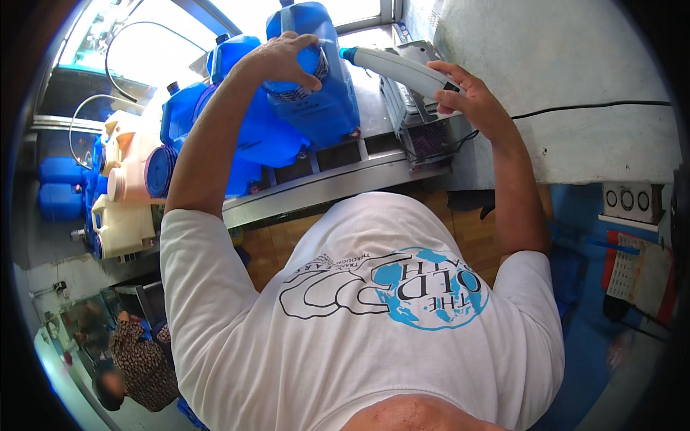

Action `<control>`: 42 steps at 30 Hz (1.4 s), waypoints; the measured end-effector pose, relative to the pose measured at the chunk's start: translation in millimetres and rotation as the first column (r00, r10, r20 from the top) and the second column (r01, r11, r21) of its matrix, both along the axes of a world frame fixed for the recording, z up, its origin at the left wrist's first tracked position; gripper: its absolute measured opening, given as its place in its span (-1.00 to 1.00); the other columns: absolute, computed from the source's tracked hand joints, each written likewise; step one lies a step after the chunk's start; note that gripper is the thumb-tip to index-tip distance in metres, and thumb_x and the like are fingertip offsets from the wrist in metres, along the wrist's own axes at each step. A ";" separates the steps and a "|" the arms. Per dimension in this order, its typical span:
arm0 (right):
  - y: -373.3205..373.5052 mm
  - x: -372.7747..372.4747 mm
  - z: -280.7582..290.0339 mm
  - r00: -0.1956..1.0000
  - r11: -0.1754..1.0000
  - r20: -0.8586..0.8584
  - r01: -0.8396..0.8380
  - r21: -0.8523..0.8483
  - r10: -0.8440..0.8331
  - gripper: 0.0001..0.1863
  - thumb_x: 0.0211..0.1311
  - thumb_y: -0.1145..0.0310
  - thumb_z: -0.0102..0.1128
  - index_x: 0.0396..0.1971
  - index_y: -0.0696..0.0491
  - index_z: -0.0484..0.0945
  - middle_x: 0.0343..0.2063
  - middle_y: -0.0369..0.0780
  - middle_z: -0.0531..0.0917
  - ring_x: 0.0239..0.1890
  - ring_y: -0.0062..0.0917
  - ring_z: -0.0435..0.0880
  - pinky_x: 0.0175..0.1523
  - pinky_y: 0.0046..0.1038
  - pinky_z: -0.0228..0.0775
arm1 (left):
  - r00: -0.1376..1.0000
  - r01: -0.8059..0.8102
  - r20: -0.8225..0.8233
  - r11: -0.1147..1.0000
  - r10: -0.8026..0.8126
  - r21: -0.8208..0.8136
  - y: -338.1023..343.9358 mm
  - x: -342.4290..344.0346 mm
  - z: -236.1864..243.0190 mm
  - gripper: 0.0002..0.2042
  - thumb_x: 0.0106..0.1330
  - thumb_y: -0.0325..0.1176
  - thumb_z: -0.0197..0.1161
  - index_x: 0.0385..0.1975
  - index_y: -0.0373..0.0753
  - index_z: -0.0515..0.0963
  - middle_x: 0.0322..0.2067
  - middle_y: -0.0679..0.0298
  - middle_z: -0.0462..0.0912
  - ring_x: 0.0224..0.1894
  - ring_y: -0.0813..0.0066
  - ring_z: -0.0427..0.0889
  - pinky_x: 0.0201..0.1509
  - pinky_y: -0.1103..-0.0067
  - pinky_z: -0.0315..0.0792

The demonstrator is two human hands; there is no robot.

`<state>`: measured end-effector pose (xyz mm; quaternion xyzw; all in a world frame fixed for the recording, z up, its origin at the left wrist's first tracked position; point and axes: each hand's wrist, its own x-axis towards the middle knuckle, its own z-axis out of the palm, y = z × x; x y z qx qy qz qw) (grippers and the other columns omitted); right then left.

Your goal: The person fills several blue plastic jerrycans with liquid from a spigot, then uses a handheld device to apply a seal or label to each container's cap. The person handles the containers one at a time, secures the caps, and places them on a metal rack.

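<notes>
Two things are held: left hand (277, 59) grips a blue jug's (320, 115) round cap (310, 60); right hand (467, 92) grips a white tool (395, 68), which might fall if held loosely.

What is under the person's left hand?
Under the left hand, a round blue cap with a patterned edge shows on a tall blue container. Whatever lies directly beneath the palm is covered.
</notes>
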<state>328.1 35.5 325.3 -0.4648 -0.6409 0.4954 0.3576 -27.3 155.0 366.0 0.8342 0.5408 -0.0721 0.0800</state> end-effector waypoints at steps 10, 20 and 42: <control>12.1 -9.7 6.9 0.998 0.998 0.024 -0.054 0.014 0.053 -0.34 0.15 0.04 0.32 0.23 -0.02 0.44 -0.21 -0.15 0.64 -0.34 -0.62 0.64 -0.10 -0.52 0.59 | 1.000 0.008 0.004 1.000 -0.008 0.002 -2.6 0.3 2.3 0.08 -0.29 0.19 0.58 0.38 0.10 0.23 0.32 0.02 0.27 0.36 -0.08 0.27 0.31 0.08 0.35; 4.0 -17.4 8.3 1.000 0.999 -0.004 -0.007 0.038 0.007 -0.35 0.15 0.02 0.34 0.23 -0.07 0.45 -0.28 -0.28 0.61 -0.38 -0.70 0.60 -0.09 -0.58 0.51 | 0.976 0.085 0.179 0.976 -0.122 0.202 1.4 -14.6 -14.9 0.14 -0.28 0.35 0.51 0.39 -0.03 0.22 0.33 -0.03 0.26 0.35 -0.11 0.28 0.34 0.11 0.30; -32.6 -22.8 11.8 0.999 0.999 -0.023 0.031 -0.020 -0.031 -0.35 0.15 0.08 0.35 0.22 -0.01 0.44 -0.25 -0.33 0.59 -0.36 -0.73 0.54 -0.10 -0.62 0.46 | 0.439 -0.531 0.896 0.824 0.066 0.199 -71.0 -19.7 -114.0 0.48 -0.32 0.09 0.68 0.43 -0.31 -0.41 0.36 -0.14 0.12 0.39 -0.02 0.18 0.46 0.28 0.12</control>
